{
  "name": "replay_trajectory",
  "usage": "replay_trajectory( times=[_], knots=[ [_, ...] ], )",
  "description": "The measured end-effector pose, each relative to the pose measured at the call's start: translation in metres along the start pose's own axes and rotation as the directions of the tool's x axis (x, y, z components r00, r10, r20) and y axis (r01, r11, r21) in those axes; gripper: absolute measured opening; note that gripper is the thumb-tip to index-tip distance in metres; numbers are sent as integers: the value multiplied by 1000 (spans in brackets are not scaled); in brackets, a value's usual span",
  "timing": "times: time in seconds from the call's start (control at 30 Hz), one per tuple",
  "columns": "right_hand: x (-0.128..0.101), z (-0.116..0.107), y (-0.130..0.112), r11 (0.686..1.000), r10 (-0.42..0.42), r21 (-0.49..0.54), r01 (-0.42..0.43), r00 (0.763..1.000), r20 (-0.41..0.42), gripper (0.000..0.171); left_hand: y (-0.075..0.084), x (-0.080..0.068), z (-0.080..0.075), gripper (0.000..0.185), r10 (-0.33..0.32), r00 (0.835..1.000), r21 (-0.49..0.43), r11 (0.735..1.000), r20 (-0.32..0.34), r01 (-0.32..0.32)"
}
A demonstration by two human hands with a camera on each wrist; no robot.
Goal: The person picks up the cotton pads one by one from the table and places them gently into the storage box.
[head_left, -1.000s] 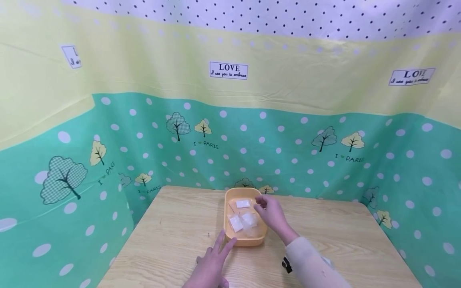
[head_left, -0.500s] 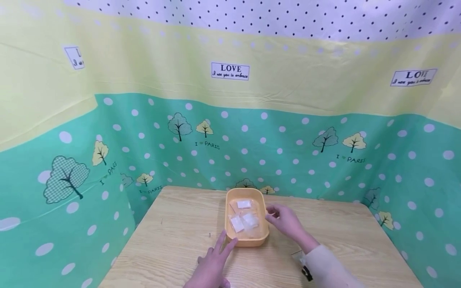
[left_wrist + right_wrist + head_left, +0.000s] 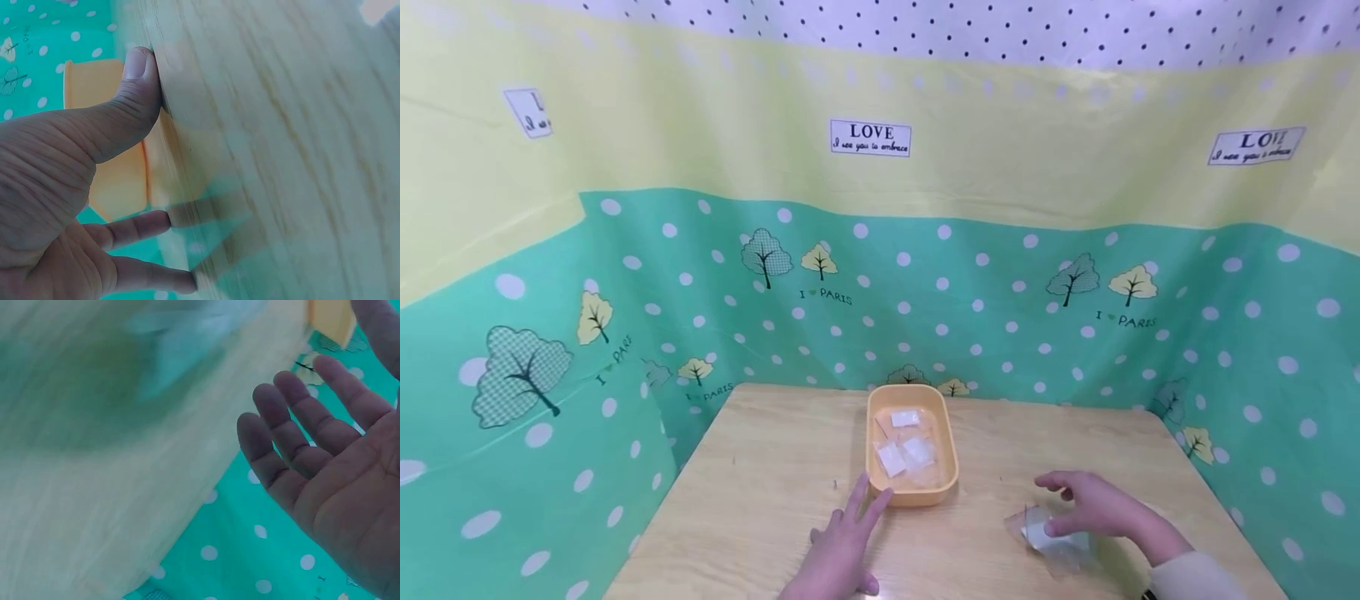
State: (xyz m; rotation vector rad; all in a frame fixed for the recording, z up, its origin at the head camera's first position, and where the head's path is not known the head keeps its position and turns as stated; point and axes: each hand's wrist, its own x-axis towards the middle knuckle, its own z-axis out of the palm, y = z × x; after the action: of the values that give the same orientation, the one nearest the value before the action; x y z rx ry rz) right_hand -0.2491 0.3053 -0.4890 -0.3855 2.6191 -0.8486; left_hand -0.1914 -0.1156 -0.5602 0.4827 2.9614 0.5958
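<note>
An orange plastic tray (image 3: 917,498) stands on the wooden table, holding small clear packets with white contents (image 3: 891,458). My left hand (image 3: 838,550) rests on the tabletop at the tray's near left corner, fingers spread. In the left wrist view its thumb and fingertips press the table, with the tray (image 3: 94,81) behind. Right of the tray, my right hand (image 3: 1101,504) is over another clear packet with a white piece (image 3: 1036,530) lying on the table. The right wrist view shows the right fingers (image 3: 319,425) loosely bent and apart, holding nothing; a packet (image 3: 187,344) is blurred there.
The light wooden table (image 3: 760,475) reaches a green dotted curtain (image 3: 820,350) at the back and sides. A tiny dark speck (image 3: 835,484) lies left of the tray.
My right hand has moved from above the tray, past its right rim, to the right and nearer, over the packet on the table. The left hand has stayed in place.
</note>
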Motion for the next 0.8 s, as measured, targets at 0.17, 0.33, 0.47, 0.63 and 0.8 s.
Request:
replay_trajectory(
  times=[0.17, 0.33, 0.47, 0.63, 0.8],
  knots=[
    [1, 10, 15, 999, 1, -37, -2, 1000, -18, 67, -2, 2, -1, 138, 7, 1000, 19, 1000, -18, -7],
    [5, 24, 24, 997, -25, -74, 20, 997, -72, 49, -1, 2, 1, 138, -2, 1000, 0, 1000, 0, 2],
    [7, 32, 25, 998, -28, -62, 23, 996, -83, 37, -1, 3, 1, 137, -6, 1000, 4, 1000, 8, 6],
    [10, 39, 29, 992, -79, -111, 66, 991, -111, 22, -1, 3, 1, 136, -10, 1000, 15, 1000, 9, 9],
    [12, 44, 34, 984, -114, -148, 95, 986, -124, 14, -1, 3, 2, 137, -11, 1000, 8, 1000, 12, 11]
  ],
)
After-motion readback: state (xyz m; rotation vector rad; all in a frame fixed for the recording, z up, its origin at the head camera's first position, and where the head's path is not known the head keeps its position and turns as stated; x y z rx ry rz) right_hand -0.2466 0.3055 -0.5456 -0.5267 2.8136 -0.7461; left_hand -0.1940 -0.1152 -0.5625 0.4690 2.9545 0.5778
